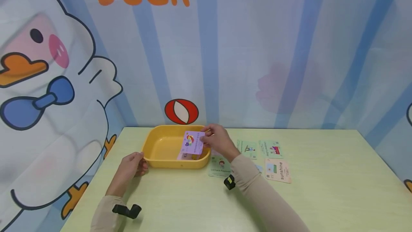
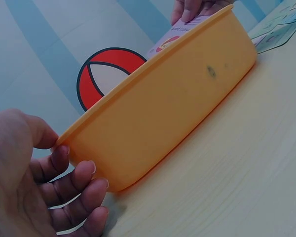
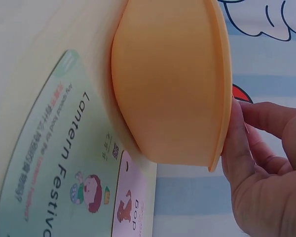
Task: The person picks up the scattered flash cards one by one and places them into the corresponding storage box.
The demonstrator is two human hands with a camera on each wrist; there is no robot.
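Observation:
A yellow plastic basin (image 1: 175,164) stands on the table's far left part. My left hand (image 1: 130,167) pinches the rim at its left front corner between thumb and index finger, while the other fingers curl loosely beside the wall (image 2: 148,113). With thumb and fingers, my right hand (image 1: 220,140) holds a purple picture card (image 1: 193,144) over the basin's right side. Below it a pale pink card (image 1: 184,156) lies in the basin, partly covered. In the right wrist view the basin's wall hides the held card from my right hand (image 3: 266,168).
Right of the basin lie a green "Lantern Festival" card (image 1: 220,167), a green "Children's Day" card (image 1: 270,149), another green card (image 1: 247,149) and a pink "sunshine" card (image 1: 278,171). My right arm partly covers others. A duck-printed cloth (image 1: 241,46) hangs behind the table.

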